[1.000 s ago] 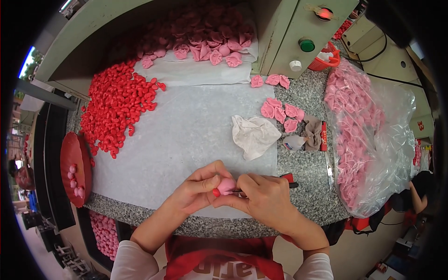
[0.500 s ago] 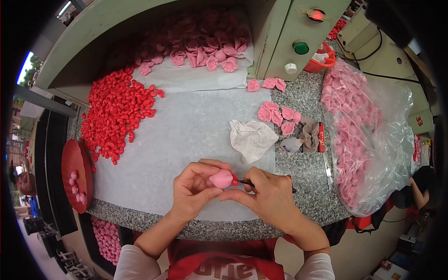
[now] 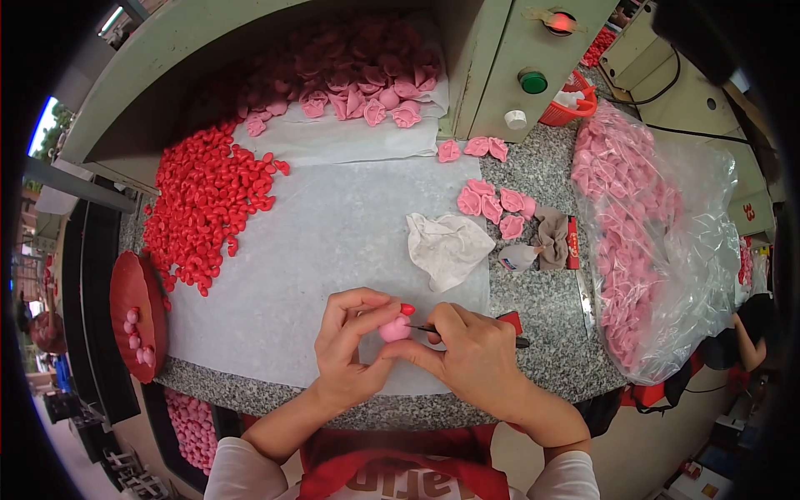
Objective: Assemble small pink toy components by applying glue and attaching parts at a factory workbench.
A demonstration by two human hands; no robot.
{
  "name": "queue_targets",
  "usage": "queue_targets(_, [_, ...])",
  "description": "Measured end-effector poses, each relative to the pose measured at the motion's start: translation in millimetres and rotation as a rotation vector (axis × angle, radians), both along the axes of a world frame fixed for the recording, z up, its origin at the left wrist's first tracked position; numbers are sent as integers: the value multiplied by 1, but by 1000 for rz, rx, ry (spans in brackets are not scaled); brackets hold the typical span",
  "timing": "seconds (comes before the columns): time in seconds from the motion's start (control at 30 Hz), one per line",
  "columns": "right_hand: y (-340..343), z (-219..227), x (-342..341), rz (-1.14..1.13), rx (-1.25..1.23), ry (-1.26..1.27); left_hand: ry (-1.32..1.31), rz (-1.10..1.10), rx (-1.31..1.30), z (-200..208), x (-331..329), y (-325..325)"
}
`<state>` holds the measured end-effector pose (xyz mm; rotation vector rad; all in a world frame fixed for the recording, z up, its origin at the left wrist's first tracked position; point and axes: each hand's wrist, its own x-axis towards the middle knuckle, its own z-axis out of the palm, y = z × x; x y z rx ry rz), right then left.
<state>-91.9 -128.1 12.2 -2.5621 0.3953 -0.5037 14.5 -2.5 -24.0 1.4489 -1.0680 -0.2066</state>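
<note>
Pinched in the fingers of my left hand (image 3: 346, 346) is a round pink rubbery piece (image 3: 395, 331). A small glossy red piece (image 3: 407, 309) shows at its upper edge, beside my left fingertips. My right hand (image 3: 479, 358) is closed around a slim dark tool (image 3: 522, 342), whose thin tip meets the pink piece. The right thumb also presses near the piece's lower side. Both hands are just above the front of a white sheet (image 3: 275, 283). A crumpled white cloth (image 3: 448, 248) lies beyond them.
Red pieces (image 3: 204, 196) are heaped at left beside a red tray (image 3: 133, 287) holding pink balls. Pink petal-like pieces (image 3: 358, 96) fill a green metal housing (image 3: 512, 67) behind. More lie by a small bottle (image 3: 518, 257). A clear bag (image 3: 633, 225) of pink pieces stands right.
The pink piece has been turned in my left fingers and sits slightly lower. The red piece has shifted from its right side to its top. The tool tip now touches the pink piece.
</note>
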Motion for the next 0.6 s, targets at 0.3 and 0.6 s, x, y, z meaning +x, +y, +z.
queue_targets(0.3, [1,-1,1,-1,-22,15,43,-1,-19,-2,-1,1])
queue_targets(0.6, [0,-3,2,0,-40,-20,36,-1,-17,-1,0,0])
